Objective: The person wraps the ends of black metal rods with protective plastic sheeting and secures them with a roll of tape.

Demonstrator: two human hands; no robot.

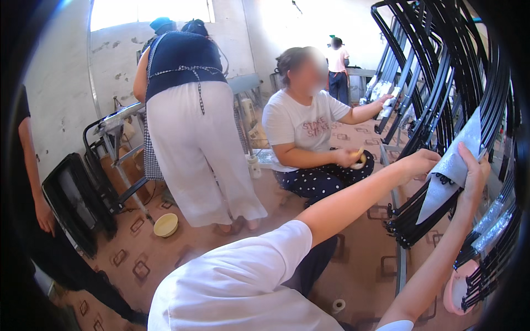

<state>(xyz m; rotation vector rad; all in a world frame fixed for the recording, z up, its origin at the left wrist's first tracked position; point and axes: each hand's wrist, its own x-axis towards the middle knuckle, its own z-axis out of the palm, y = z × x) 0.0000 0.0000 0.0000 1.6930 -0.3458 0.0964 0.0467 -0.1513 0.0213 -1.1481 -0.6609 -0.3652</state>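
A white sheet of thin wrapping foam (454, 160) is folded slantwise round a bundle of black metal tube frames (411, 225) on the right. My left hand (424, 164) pinches the sheet at its left edge, with the fingertips partly hidden. On the sheet's right side my right hand (473, 175) is closed round sheet and tubes, the thumb pressed on the white surface. Black tube ends show through the gap in the fold, and the sheet's lower corner hangs in a point over the bundle.
More black frames (458, 60) hang in a dense row at upper right, some wrapped. A pink basin (459, 289) sits below them. A seated person (303, 124) works close ahead; another person (190, 110) bends over a table. A yellow bowl (165, 225) and a tape roll (338, 305) lie on the floor.
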